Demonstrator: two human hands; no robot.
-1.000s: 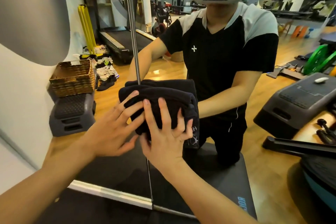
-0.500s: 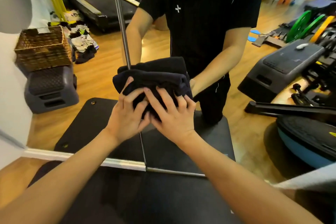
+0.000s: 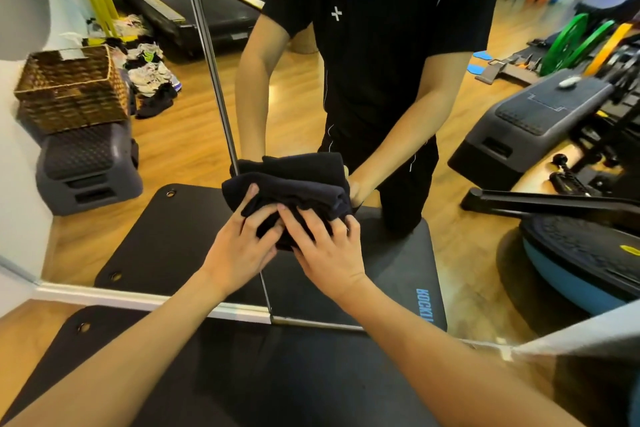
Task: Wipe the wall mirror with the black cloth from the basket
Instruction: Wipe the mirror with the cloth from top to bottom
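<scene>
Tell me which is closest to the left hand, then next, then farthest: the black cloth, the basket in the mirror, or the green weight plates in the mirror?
1. black cloth: under the left hand, pressed on the mirror.
2. basket: upper left, in the reflection.
3. green weight plates: far upper right, in the reflection.

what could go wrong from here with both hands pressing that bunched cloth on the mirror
The black cloth is bunched thick under the left hand and right hand, so it may smear or skip strips of the wall mirror. It also straddles the vertical metal seam, where folds could snag.
</scene>
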